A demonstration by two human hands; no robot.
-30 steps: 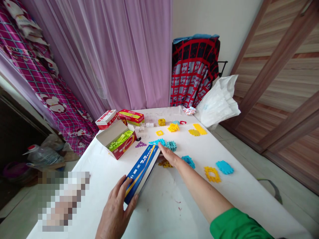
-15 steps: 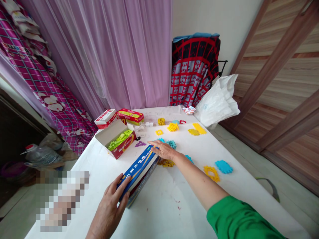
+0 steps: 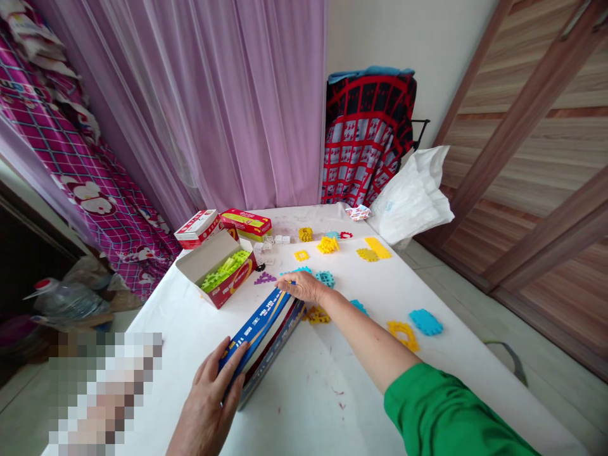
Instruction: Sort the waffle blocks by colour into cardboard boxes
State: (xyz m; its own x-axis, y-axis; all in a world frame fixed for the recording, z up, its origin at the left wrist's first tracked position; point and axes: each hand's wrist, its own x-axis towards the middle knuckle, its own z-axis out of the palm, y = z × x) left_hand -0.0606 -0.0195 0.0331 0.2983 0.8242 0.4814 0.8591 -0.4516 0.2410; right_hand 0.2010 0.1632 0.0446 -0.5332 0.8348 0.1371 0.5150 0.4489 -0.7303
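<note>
A long blue box (image 3: 259,329) with yellow stripes lies on the white table (image 3: 304,392), its lid raised a little along one side. My left hand (image 3: 209,405) grips the near end of the lid. At the far end my right hand (image 3: 304,286) has its fingers curled over the lid's edge. Yellow toy pieces (image 3: 318,315) lie just under my right wrist, and blue ones (image 3: 327,278) sit beyond the hand.
An open red carton of green pieces (image 3: 223,271) stands at the left, with two shut red boxes (image 3: 223,225) behind it. Yellow and blue pieces (image 3: 413,328) are scattered over the right half. A white plastic bag (image 3: 413,196) sits at the far right corner.
The blue box has turned from standing on its edge to lying flatter, with its lid lifted. My right hand moved from flat beside the box onto its far end.
</note>
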